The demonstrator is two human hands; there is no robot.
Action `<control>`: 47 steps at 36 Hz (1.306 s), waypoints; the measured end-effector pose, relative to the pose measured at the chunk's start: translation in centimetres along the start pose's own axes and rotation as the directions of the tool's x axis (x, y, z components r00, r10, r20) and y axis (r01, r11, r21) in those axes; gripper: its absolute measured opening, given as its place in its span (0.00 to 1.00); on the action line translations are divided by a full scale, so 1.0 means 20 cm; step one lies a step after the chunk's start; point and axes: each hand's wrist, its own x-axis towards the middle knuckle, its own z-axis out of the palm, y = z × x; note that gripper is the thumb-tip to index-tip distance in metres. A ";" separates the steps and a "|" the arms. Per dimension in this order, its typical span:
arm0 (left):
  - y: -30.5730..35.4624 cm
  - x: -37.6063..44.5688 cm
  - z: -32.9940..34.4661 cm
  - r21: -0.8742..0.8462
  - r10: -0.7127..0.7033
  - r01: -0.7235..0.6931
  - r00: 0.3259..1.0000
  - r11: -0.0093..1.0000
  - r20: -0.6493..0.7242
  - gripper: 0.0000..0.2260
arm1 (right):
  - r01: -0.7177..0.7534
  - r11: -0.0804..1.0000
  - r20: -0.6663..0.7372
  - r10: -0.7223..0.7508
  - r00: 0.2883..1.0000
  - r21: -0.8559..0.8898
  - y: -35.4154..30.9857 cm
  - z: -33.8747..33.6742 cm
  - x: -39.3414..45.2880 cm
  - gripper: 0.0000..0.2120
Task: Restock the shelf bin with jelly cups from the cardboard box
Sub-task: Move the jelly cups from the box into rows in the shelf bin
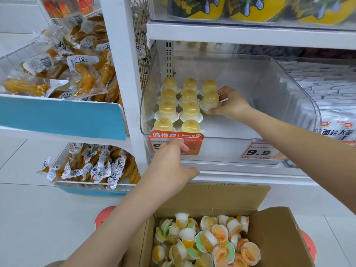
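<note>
Head view: you are mid-placement. Your right hand (230,105) is inside the clear bin (289,97), its fingers (221,93) grasping a jelly cup (211,101) that sits upside down in the third column, just at 6 o'clock of that column's back cup. Two full columns of cups (179,105) stand at its 9 o'clock. Your left hand (173,166) rests against the bin's front edge with fingers curled over the orange price tag (177,143), seemingly steadying it. Next, I judge, you let go, then reach down to the box (279,237) at 6 o'clock, where many cups (208,239) lie loose in a heap. Take care that your wrist doesn't topple the neighbouring row. Bagged snacks (67,70) fill the rack at 9 o'clock, white packets (327,83) the bin at 3 o'clock
</note>
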 end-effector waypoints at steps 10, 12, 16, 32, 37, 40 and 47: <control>-0.02 0.01 0.00 -0.004 0.027 -0.027 1.000 1.000 0.004 0.22 | 0.020 1.000 0.008 -0.020 1.000 -0.012 0.01 0.00 0.00 0.26; -0.02 0.01 0.00 0.001 0.038 -0.038 0.999 0.999 0.010 0.22 | 0.018 1.000 0.007 -0.017 1.000 -0.021 0.01 -0.01 0.00 0.28; -0.04 0.00 0.00 0.000 0.058 -0.058 0.998 0.998 0.012 0.21 | 0.066 0.998 -0.087 -0.064 0.994 0.021 -0.03 -0.08 -0.06 0.29; -0.49 -0.24 0.48 -0.024 0.020 -0.016 0.988 1.000 0.155 0.16 | 0.281 0.935 -0.064 -0.274 0.960 0.217 0.23 0.09 -1.25 0.14; -0.76 -0.29 0.76 0.017 -0.135 0.135 0.961 0.991 0.241 0.14 | 0.039 0.998 0.276 -0.049 0.960 0.043 0.64 0.40 -1.48 0.15; -0.91 -0.32 0.93 -0.007 -0.235 0.246 0.934 0.969 0.268 0.13 | -0.033 0.996 0.390 0.063 0.919 -0.083 0.79 0.56 -1.57 0.15; -1.06 -0.34 1.21 0.048 -0.338 0.340 0.894 0.939 0.295 0.27 | -0.005 0.991 0.451 0.065 0.890 -0.132 0.87 0.77 -1.56 0.19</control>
